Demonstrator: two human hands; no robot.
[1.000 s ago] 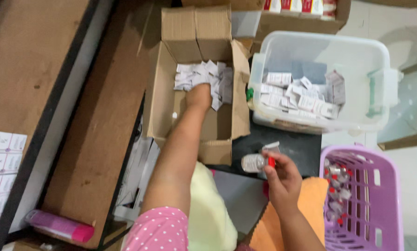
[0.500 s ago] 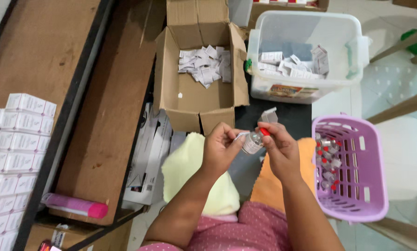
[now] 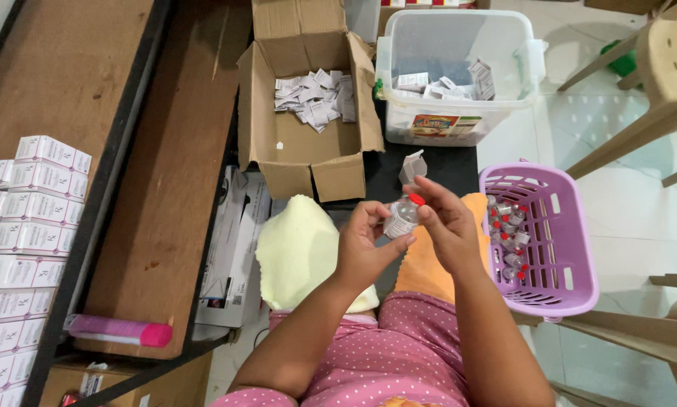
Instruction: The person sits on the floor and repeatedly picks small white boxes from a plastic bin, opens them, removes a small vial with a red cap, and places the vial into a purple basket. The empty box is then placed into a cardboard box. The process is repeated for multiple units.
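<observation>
Dark low table (image 3: 444, 162), centre: open cardboard box (image 3: 293, 154) of folded paper slips at its left edge, clear plastic tub (image 3: 459, 120) of slips at its right, small folded carton (image 3: 412, 167) near the front edge. Pale tiled floor (image 3: 625, 211), right: purple slotted basket (image 3: 572, 249) of red-capped vials. Wooden bench (image 3: 157, 188), left: pink tube (image 3: 120, 330) at its near end, stacked white cartons (image 3: 29, 226) beside.

Pink clothing with small white polka dots; bare forearms, no sleeves showing.
</observation>
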